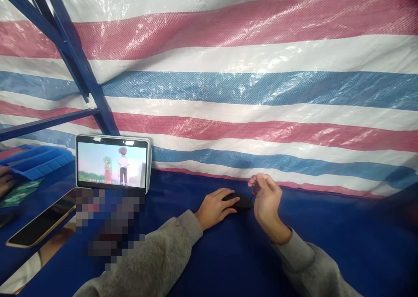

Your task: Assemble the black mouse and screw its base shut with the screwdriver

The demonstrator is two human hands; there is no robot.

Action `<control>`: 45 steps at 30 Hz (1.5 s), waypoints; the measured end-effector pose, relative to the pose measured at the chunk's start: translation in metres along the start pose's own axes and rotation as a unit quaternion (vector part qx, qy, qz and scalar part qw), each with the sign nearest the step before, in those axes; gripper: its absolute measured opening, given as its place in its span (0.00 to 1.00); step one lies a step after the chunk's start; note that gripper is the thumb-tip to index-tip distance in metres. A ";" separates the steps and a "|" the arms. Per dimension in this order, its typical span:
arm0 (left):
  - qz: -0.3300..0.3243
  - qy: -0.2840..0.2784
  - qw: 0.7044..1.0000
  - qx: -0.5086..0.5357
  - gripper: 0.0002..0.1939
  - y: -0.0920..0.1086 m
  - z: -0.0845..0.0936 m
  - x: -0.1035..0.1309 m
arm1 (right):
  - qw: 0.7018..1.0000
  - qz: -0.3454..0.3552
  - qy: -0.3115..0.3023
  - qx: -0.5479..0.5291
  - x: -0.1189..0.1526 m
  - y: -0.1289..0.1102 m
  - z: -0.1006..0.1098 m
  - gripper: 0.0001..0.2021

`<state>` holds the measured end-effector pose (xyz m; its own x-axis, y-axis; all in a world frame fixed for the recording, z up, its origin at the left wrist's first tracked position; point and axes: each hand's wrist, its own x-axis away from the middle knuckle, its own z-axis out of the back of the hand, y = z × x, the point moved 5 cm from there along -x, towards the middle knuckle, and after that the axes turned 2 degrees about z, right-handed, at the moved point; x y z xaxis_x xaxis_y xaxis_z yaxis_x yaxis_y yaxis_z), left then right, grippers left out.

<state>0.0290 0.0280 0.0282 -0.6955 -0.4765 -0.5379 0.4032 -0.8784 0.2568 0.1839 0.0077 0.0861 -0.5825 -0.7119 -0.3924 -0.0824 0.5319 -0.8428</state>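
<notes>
Striped woven tarp (248,88) in red, white and blue hangs as a wall behind a dark blue tabletop (342,231), with blue metal bars (78,66) crossing it at the upper left. The left hand (214,207) lies low over the tabletop, its grip closed about the left end of a black computer mouse (243,202), with the fingers along the far side and the thumb along the near side. Just beside the mouse's right end, the right hand (268,201) is raised, its grip pinching a slim tool with some red on it (254,192); the tool's thin dark end points down toward the mouse, but whether it touches cannot be told. Both forearms wear gray sleeves. Well to the left, a tablet in a pale case (112,163) leans upright, showing two cartoon figures. A phone (44,218) lies tilted in front of it, next to a pixelated patch. Farther left are blue bins (42,162), a green sheet (22,192) and another person's hand (5,180), blurred at the edge.
</notes>
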 end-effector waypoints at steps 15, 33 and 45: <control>0.006 -0.005 1.000 0.001 0.19 0.000 0.000 0.000 | 1.000 -0.007 0.026 0.010 0.003 0.004 0.005 0.11; 0.013 -0.005 1.000 0.007 0.19 -0.001 0.000 0.000 | 1.000 -0.001 0.008 -0.004 0.000 0.010 0.002 0.16; 0.007 -0.003 1.000 0.004 0.19 -0.001 0.000 0.000 | 0.990 0.069 0.029 0.122 0.001 -0.011 0.005 0.12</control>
<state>0.0292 0.0288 0.0279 -0.6936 -0.4884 -0.5294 0.4078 -0.8721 0.2704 0.1884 -0.0018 0.0931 -0.6207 -0.6092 -0.4935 0.1947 0.4900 -0.8497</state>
